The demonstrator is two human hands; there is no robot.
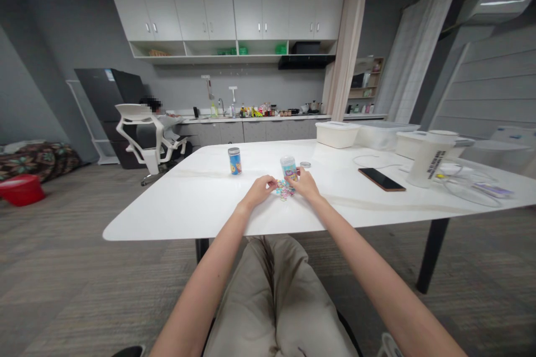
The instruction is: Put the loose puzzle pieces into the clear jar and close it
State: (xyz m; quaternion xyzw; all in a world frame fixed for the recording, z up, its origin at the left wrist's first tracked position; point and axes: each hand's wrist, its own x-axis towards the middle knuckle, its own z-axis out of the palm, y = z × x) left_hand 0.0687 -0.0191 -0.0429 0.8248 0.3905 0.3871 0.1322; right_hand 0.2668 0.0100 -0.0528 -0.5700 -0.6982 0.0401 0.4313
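Note:
A clear jar with a colourful label (288, 166) stands on the white table, its top uncovered. My right hand (305, 183) is wrapped round its right side. A small heap of colourful little pieces (285, 192) lies on the table in front of the jar. My left hand (262, 188) is at the left edge of the heap, its fingers bent together; whether a piece is between them is too small to tell. Behind the jar, to the right, a round silver lid (305, 164) lies flat. Farther left stands a blue jar with a lid (235, 162).
On the white table (176, 201), a phone (381, 179) lies at the right, beside a white cup (431, 160) and cables. Lidded plastic boxes (337, 135) stand at the back right. Beyond the table, a person (167, 120) sits on a white chair (140, 134).

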